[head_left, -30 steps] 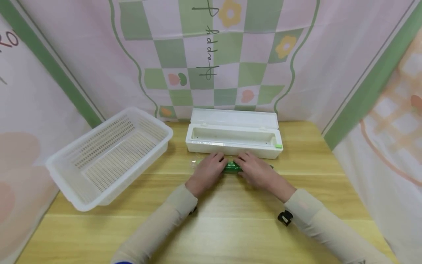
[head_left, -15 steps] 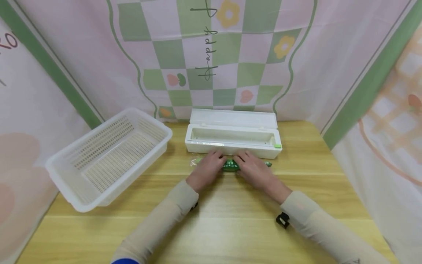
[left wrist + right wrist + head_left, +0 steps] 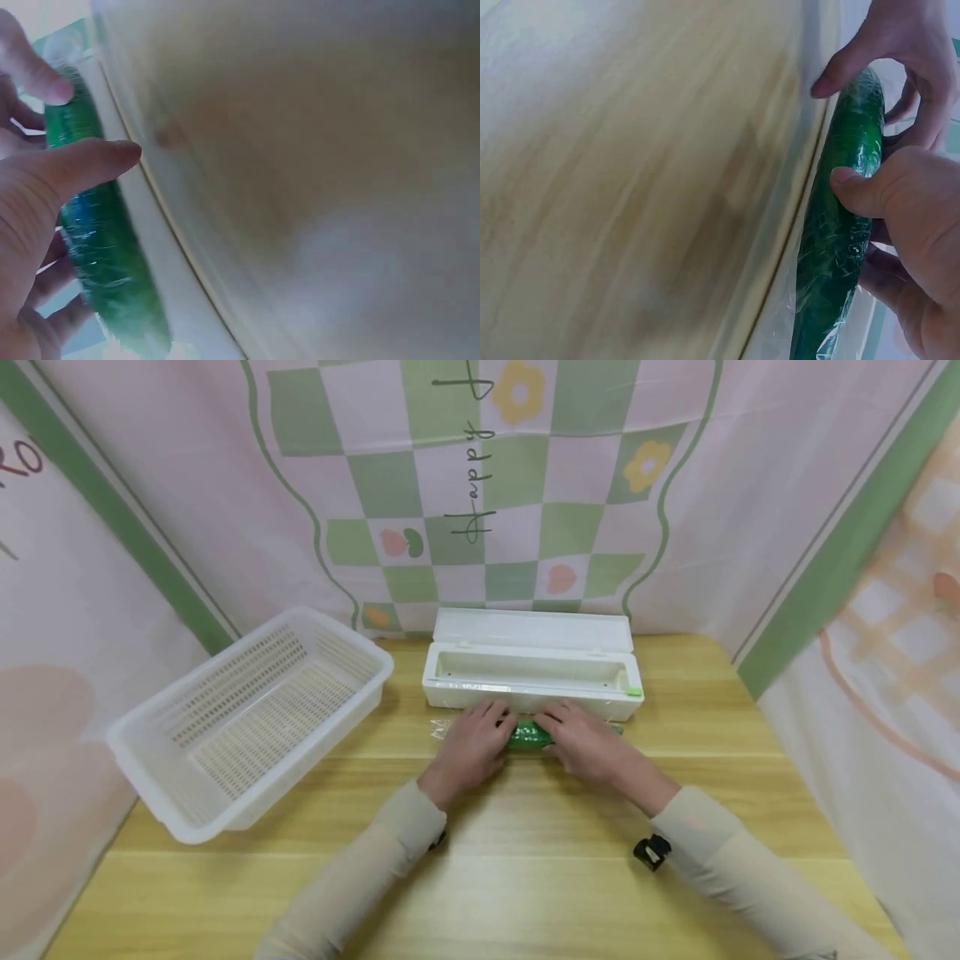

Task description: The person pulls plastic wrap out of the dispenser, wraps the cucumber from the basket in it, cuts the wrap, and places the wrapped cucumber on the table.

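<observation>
A green cucumber in clear cling film lies crosswise on the table, just in front of a white cling film dispenser whose lid stands raised. My left hand grips its left part, thumb on the near side and fingers curled behind. Farther right, my right hand holds it the same way, its thumb against the wrapped skin. Loose film sticks out past the left end. In the right wrist view the cucumber shows shiny wrinkled film. The hands cover much of its length in the head view.
A white perforated plastic basket stands at the left of the wooden table. A light green cutter slider sits at the dispenser's right end. A patterned cloth hangs behind the table's back edge.
Both hands stay on the wrapped cucumber in front of the dispenser, their fingers shifting slightly over it. The basket and the dispenser keep their places.
</observation>
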A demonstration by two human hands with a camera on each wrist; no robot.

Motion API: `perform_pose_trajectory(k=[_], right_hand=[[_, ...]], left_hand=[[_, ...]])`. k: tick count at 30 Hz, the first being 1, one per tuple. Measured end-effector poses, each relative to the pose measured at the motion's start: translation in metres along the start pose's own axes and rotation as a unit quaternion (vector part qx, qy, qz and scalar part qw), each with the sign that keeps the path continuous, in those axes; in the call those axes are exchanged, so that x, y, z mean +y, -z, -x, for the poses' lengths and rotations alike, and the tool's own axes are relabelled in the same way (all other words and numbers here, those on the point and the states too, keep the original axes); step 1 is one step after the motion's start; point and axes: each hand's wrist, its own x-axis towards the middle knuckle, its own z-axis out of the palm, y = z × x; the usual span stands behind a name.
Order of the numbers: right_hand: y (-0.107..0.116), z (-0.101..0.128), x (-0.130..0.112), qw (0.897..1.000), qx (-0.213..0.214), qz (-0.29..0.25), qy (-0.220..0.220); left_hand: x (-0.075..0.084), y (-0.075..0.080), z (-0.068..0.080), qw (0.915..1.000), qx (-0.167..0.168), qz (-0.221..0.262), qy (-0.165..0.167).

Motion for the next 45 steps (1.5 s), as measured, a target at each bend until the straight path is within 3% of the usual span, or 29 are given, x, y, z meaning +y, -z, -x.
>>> perform_pose_trajectory(k=[6, 10, 14, 21, 28, 39, 45], right_hand=[[0.007, 0.003, -0.001, 1.000, 0.014, -0.009, 0.010], [0.008, 0.006, 0.000, 1.000, 0.021, -0.015, 0.017], [0.005, 0.009, 0.000, 0.999, 0.047, -0.007, 0.009], [-0.003, 0.008, 0.002, 0.993, 0.113, 0.031, 0.028], [0.002, 0.005, 0.004, 0.996, 0.089, -0.004, 0.009], [0.015, 0.003, 0.007, 0.996, 0.068, -0.056, 0.012], [0.017, 0.003, 0.007, 0.997, 0.060, -0.049, 0.004]], left_hand=[[-0.001, -0.003, 0.002, 0.9975, 0.062, -0.032, -0.012], [-0.003, 0.001, 0.003, 0.9963, 0.081, -0.020, -0.019], [-0.005, 0.007, 0.005, 0.9975, 0.068, 0.006, -0.015], [-0.009, 0.017, 0.004, 0.9981, 0.015, 0.060, -0.002], [-0.011, 0.020, 0.001, 0.9986, 0.007, 0.053, 0.001], [-0.012, 0.015, 0.000, 0.9933, 0.109, -0.032, -0.023], [-0.013, 0.017, 0.000, 0.9928, 0.115, -0.016, -0.030]])
